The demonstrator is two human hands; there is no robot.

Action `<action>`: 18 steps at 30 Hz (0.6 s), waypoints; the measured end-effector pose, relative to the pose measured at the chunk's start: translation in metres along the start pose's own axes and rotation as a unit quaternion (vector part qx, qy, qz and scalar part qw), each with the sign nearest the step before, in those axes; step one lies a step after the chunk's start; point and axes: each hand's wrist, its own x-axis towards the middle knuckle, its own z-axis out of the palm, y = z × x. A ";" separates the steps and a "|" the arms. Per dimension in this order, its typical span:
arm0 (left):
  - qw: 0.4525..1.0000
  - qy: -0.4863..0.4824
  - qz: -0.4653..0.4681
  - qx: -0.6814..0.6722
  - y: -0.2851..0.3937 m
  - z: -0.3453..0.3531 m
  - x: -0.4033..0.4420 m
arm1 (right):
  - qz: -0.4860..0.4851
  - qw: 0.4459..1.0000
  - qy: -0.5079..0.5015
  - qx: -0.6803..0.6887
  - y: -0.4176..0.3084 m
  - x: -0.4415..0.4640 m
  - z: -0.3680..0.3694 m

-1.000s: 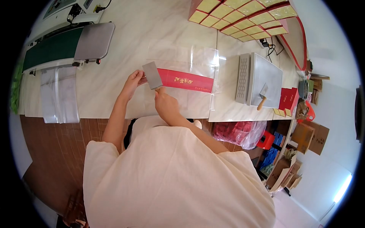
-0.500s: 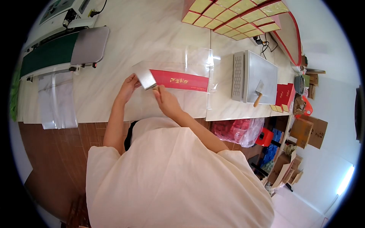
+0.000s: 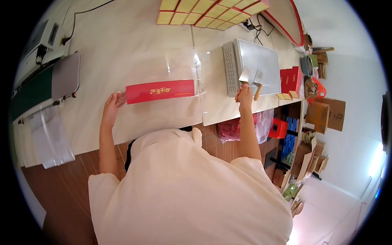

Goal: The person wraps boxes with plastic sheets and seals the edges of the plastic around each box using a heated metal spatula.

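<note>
A flat red box (image 3: 143, 94) with gold lettering lies on the table inside clear plastic film (image 3: 163, 74). At the box's left end, my left hand (image 3: 112, 107) is closed, its fingers pinching the film's edge. My right hand (image 3: 244, 97) grips the handle of a scraper (image 3: 244, 74); its metal blade is over the grey metal plate (image 3: 261, 55), and I cannot tell whether they touch. Just right of it, a second scraper (image 3: 259, 77) with a wooden handle rests on the plate.
Stacked red boxes with yellow ends (image 3: 204, 12) stand at the back. Smaller red boxes (image 3: 290, 81) sit right of the plate. A machine with a green belt (image 3: 34, 92) is at the left. A bag of red items (image 3: 241, 125) lies below the table edge.
My right hand has carried the scraper from the left end of the red box rightward to the metal plate. My left hand stays by the box's left end. The view has shifted right.
</note>
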 end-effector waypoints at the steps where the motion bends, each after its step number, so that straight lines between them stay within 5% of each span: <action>1: 1.000 0.013 0.003 -0.011 -0.002 -0.001 0.001 | 0.001 1.000 0.009 0.004 0.003 0.009 -0.006; 8: 0.998 0.053 -0.013 -0.011 -0.001 -0.010 0.009 | -0.030 0.999 0.023 -0.015 0.001 0.067 -0.030; 18: 0.947 0.315 0.033 0.050 -0.003 0.006 -0.004 | -0.043 0.991 -0.039 -0.117 0.020 0.129 -0.026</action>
